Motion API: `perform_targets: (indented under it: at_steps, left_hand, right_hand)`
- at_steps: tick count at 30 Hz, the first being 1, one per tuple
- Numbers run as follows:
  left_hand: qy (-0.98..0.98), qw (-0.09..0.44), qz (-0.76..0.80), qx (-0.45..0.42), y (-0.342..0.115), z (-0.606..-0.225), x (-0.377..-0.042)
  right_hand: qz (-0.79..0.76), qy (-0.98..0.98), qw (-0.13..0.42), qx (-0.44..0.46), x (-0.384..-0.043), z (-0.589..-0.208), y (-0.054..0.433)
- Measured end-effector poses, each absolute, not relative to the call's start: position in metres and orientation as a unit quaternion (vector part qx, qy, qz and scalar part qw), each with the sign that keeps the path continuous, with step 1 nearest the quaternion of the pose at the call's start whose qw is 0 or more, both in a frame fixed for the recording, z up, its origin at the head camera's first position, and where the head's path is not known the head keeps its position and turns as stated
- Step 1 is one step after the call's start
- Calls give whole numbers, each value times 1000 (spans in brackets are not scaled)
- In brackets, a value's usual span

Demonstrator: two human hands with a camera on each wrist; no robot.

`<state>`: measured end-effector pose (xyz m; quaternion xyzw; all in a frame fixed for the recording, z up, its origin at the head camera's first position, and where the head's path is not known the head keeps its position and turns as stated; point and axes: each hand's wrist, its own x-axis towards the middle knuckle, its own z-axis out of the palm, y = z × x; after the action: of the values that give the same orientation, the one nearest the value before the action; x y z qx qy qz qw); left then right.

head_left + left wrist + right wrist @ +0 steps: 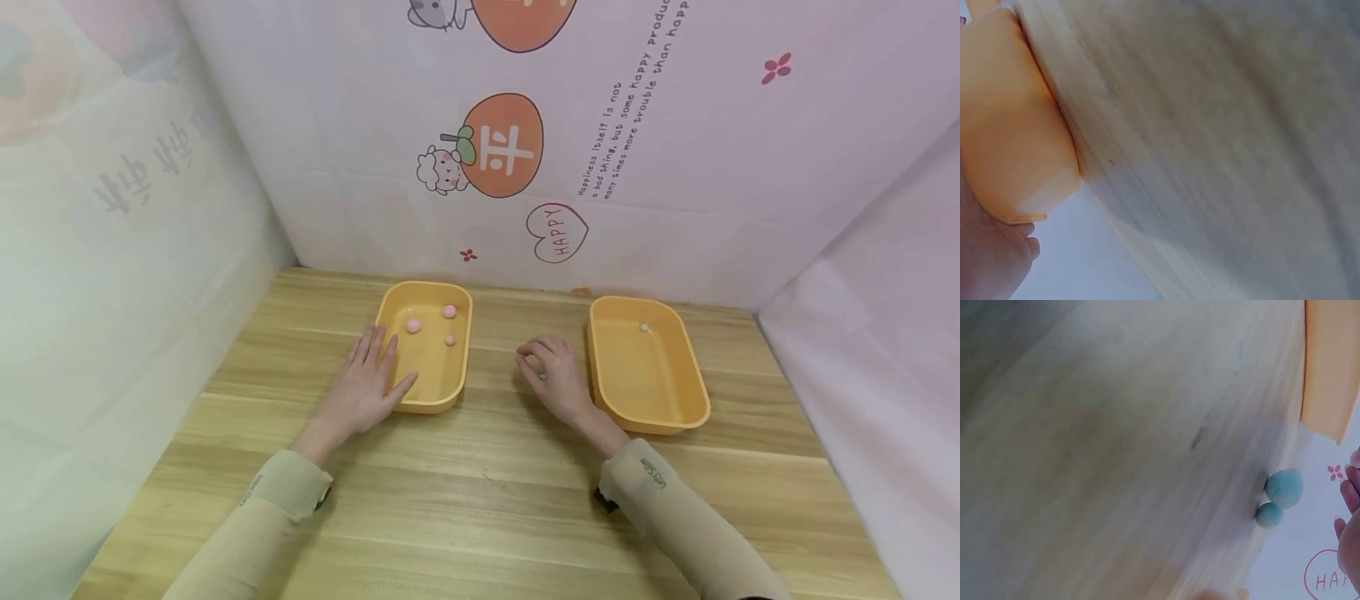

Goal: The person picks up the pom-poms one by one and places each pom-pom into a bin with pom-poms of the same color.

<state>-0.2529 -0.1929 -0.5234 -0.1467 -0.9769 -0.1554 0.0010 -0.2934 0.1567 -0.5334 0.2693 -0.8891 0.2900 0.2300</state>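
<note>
My left hand [362, 385] lies with spread, straight fingers on the left rim of the left yellow tray [397, 407], thumb reaching over the near corner. Three pink balls [413, 326] of differing sizes sit inside this tray. Between the trays, my right hand [557, 379] hovers low over the table with bent fingers, thumb near the index finger. Two blue-green balls [1284, 488], one larger, stand side by side on the tabletop in the right wrist view. They are apart from the fingers [1349, 495] there. The head view mostly hides them beneath the hand.
Right of my right forearm stands another yellow tray [688, 414] with one small pale green ball [644, 327] near its far end. The wooden table [465, 508] meets a printed cloth wall [360, 225] behind the trays. Cloth also hangs at both sides.
</note>
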Motion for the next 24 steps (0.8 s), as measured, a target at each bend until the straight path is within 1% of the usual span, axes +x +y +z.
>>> perform_targets:
  at_steps: [24]
  left_hand:
    - [-977,0,-157,-146,-192,-522,-252]
  right_hand:
    - [315,-860,260,306,-309,-511,113]
